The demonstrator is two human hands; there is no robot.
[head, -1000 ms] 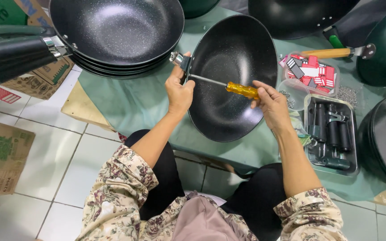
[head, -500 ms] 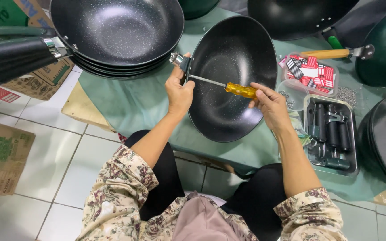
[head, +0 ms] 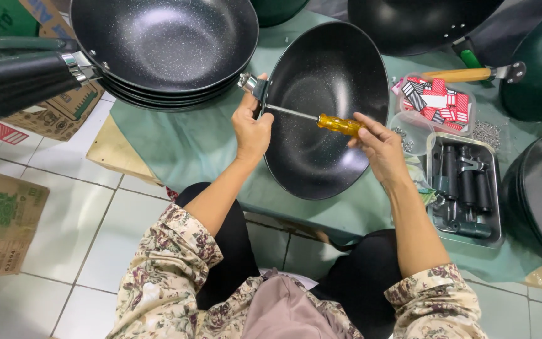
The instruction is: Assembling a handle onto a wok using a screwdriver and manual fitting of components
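Observation:
A black speckled wok [head: 327, 125] stands tilted on the green-covered table [head: 177, 141], its inside facing me. My left hand [head: 251, 125] grips its left rim beside a metal handle bracket [head: 250, 82]. My right hand [head: 379, 143] is shut on the amber handle of a screwdriver [head: 339, 124]. The steel shaft runs left across the wok to the bracket at the rim.
A stack of black woks with long handles [head: 164, 44] sits at the upper left. More dark pans [head: 541, 63] crowd the right. A metal tray of black handles [head: 465, 188], a clear box of red and white packets [head: 437, 100] and cardboard boxes [head: 1, 220] on the tiled floor lie around.
The hands and screwdriver have barely shifted; my right hand has turned slightly on the amber handle.

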